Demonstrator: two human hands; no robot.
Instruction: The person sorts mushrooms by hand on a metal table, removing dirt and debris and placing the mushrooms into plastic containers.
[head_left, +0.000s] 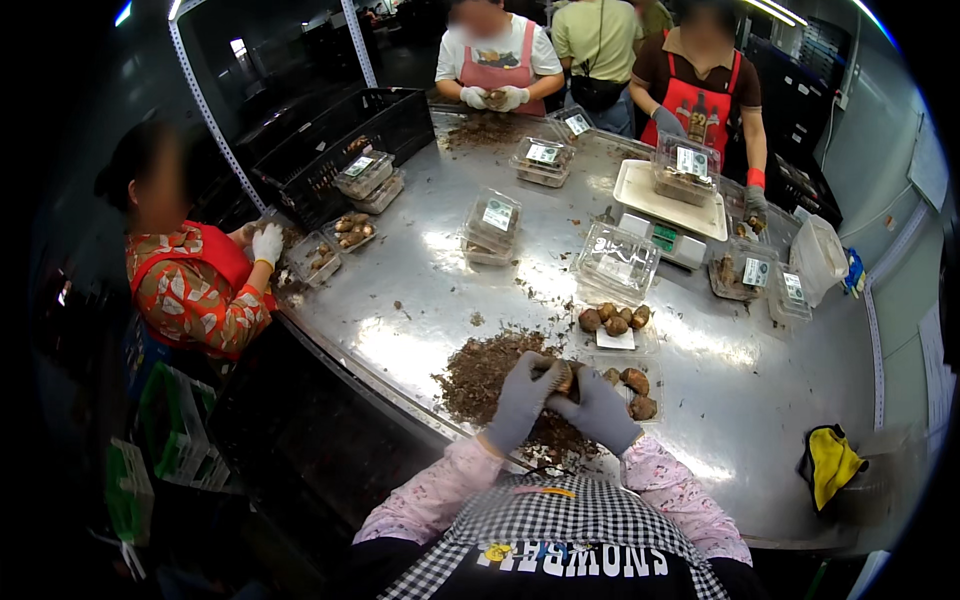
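Note:
Both hands wear grey gloves and meet over the steel table. Between my left hand (519, 399) and my right hand (598, 411) is a small brown taro corm (564, 379), partly hidden by the fingers. Under and left of them spreads a heap of brown peelings (480, 371). Just right of my right hand, an open clear plastic tray (657, 375) contains several corms (636, 381). Beyond it, another open clear container (651, 343) holds several rounder corms (616, 325) and a white slip.
Closed clear clamshell boxes (491, 217) stand about the steel table (420, 300). A scale (664, 238) with a cream tray carries one box. Black crates (337, 150) stand at the back left. Co-workers handle produce at the left and far edges. A yellow-black cloth (832, 465) lies right.

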